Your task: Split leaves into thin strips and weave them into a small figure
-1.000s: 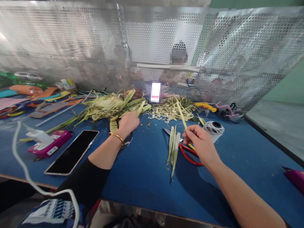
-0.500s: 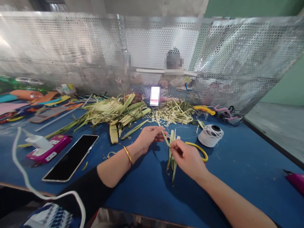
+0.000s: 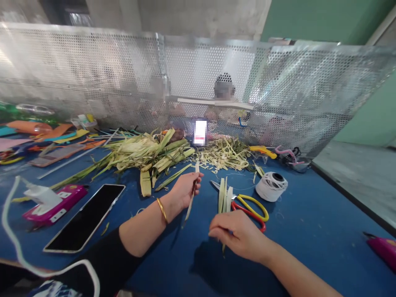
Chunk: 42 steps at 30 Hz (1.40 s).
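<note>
My left hand (image 3: 185, 190), with a gold bangle at the wrist, is closed on a thin plant strip (image 3: 190, 206). The strip's pale end points up toward the back and its lower end hangs free over the blue table. My right hand (image 3: 239, 233) hovers closed to the right, thumb and fingertips pressed together; whether anything thin is between them I cannot make out. Partly behind it lie several pale green plant strips (image 3: 221, 196), across a pair of scissors (image 3: 252, 206) with red and yellow handles. The scissors' blades pass under the strips.
A heap of green husks (image 3: 139, 152) and a pile of shredded strips (image 3: 229, 154) lie at the back. A white twine spool (image 3: 270, 187) stands right. A phone (image 3: 86, 218) and a magenta power strip (image 3: 58, 202) lie left. A perforated metal screen (image 3: 198, 62) edges the table.
My hands have moved apart. The left has kept the strip, now hanging downward; the right has come off it and moved nearer me, baring more of the scissors.
</note>
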Available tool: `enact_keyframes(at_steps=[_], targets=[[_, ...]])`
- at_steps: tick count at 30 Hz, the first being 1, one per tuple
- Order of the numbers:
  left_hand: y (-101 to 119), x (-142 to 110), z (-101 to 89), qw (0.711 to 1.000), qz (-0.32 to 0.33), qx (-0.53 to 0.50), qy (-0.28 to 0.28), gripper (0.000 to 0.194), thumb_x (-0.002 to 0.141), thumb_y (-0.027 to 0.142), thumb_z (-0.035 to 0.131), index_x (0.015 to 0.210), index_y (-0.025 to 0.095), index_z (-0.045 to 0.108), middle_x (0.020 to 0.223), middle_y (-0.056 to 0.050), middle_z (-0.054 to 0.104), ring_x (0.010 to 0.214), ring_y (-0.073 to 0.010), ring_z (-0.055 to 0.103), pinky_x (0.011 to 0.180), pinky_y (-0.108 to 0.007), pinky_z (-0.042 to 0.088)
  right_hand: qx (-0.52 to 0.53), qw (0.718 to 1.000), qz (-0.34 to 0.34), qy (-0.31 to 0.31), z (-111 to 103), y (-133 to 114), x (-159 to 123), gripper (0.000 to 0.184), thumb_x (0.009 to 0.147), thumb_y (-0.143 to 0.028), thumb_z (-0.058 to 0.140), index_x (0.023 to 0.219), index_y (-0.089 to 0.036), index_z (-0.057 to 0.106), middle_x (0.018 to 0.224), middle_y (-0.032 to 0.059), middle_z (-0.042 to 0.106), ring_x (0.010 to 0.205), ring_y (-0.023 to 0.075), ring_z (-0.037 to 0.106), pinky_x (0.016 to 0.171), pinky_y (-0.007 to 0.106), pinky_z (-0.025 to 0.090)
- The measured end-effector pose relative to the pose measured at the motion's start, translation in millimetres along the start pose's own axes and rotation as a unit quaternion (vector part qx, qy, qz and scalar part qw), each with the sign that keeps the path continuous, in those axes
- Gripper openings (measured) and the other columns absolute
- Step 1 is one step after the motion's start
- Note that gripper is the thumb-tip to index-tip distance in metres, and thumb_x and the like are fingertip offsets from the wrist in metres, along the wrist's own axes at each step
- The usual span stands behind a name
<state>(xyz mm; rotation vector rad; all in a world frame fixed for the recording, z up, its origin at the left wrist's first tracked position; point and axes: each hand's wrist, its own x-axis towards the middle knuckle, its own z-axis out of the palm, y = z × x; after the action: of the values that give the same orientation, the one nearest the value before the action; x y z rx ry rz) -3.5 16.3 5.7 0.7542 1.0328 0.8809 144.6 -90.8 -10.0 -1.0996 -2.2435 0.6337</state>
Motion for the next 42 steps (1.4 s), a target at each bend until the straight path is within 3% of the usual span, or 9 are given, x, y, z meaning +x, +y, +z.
enact_keyframes(at_steps=[5,8,13,17,21,24,28,33,42], targets=[[3.3,1.7,5.8,0.995,-0.036,0.058,-0.070,0.012,0.085,0.019,0.049,0.081,0.012,0.057,0.059,0.005,0.043,0.040,-0.0020,0.031,0.039,-0.017,0.017,-0.045,0.952,0.232,0.196,-41.7,35.4,7.2,0.022,0.085,-0.038,0.050,0.083,-0.021,0.063,0.072,0.0016,0.065,0.064,0.0165,0.058,0.061,0.027,0.043],[-1.8,5.0,7.0,0.988,-0.025,0.090,-0.119,0.016,0.083,0.026,0.055,0.080,0.011,0.059,0.060,0.006,0.042,0.041,-0.0016,0.028,0.040,-0.018,0.015,-0.113,0.941,0.287,0.138,-54.1,64.0,17.8,0.019,0.079,-0.037,0.055,0.085,-0.021,0.065,0.084,0.0043,0.069,0.075,0.0205,0.060,0.068,0.031,0.043],[-14.1,8.6,1.9,0.985,-0.041,0.100,-0.135,0.028,0.076,0.039,0.065,0.077,0.012,0.061,0.058,0.007,0.041,0.042,-0.0018,0.026,0.042,-0.019,0.012,-0.122,0.944,0.294,0.086,-46.0,85.9,32.1,0.009,0.073,-0.027,0.058,0.070,-0.021,0.064,0.072,0.0029,0.068,0.070,0.0194,0.059,0.065,0.030,0.041],[-17.9,5.3,-0.6,0.983,-0.057,0.094,-0.148,0.020,0.078,0.033,0.062,0.076,0.012,0.063,0.057,0.006,0.043,0.041,-0.0018,0.030,0.040,-0.018,0.017,-0.101,0.949,0.286,0.081,-60.4,73.4,26.3,0.014,0.075,-0.028,0.055,0.062,-0.021,0.056,0.060,-0.0006,0.059,0.060,0.0155,0.053,0.058,0.027,0.038],[-18.9,1.3,1.6,0.984,-0.063,0.076,-0.151,0.012,0.081,0.023,0.059,0.077,0.012,0.063,0.063,0.001,0.056,0.047,-0.0054,0.050,0.043,-0.017,0.034,0.138,0.940,0.296,0.096,-85.5,46.0,24.0,0.020,0.071,-0.040,0.062,0.067,-0.021,0.056,0.056,-0.0048,0.049,0.046,0.0087,0.042,0.046,0.023,0.032],[-20.4,-1.5,5.0,0.982,-0.071,0.058,-0.163,0.015,0.083,0.024,0.058,0.079,0.011,0.064,0.070,-0.005,0.064,0.058,-0.0098,0.061,0.048,-0.018,0.043,0.213,0.927,0.288,0.108,-81.9,32.7,35.7,0.022,0.067,-0.040,0.066,0.066,-0.020,0.056,0.056,-0.0048,0.049,0.044,0.0071,0.040,0.045,0.022,0.030],[-20.0,-7.2,8.8,0.980,-0.093,0.036,-0.174,0.012,0.083,0.021,0.058,0.082,0.010,0.064,0.075,-0.007,0.068,0.059,-0.0122,0.065,0.048,-0.018,0.046,0.186,0.932,0.274,0.147,-55.1,35.0,53.2,0.020,0.069,-0.036,0.065,0.067,-0.019,0.055,0.054,-0.0045,0.052,0.046,0.0087,0.045,0.046,0.023,0.035],[-18.6,-11.9,10.3,0.980,-0.098,0.043,-0.165,0.015,0.085,0.022,0.057,0.079,0.010,0.065,0.074,-0.007,0.068,0.053,-0.0109,0.064,0.046,-0.018,0.046,0.164,0.938,0.253,0.173,-38.4,48.4,52.3,0.025,0.072,-0.035,0.062,0.091,-0.019,0.057,0.058,-0.0053,0.056,0.048,0.0110,0.050,0.048,0.025,0.041],[-20.2,-11.6,10.8,0.973,-0.107,0.060,-0.194,0.013,0.081,0.020,0.056,0.080,0.010,0.064,0.073,-0.007,0.067,0.050,-0.0105,0.060,0.046,-0.020,0.045,0.104,0.955,0.237,0.142,-35.6,48.3,45.7,0.015,0.076,-0.034,0.057,0.070,-0.020,0.058,0.059,-0.0025,0.060,0.053,0.0120,0.053,0.052,0.025,0.042]])
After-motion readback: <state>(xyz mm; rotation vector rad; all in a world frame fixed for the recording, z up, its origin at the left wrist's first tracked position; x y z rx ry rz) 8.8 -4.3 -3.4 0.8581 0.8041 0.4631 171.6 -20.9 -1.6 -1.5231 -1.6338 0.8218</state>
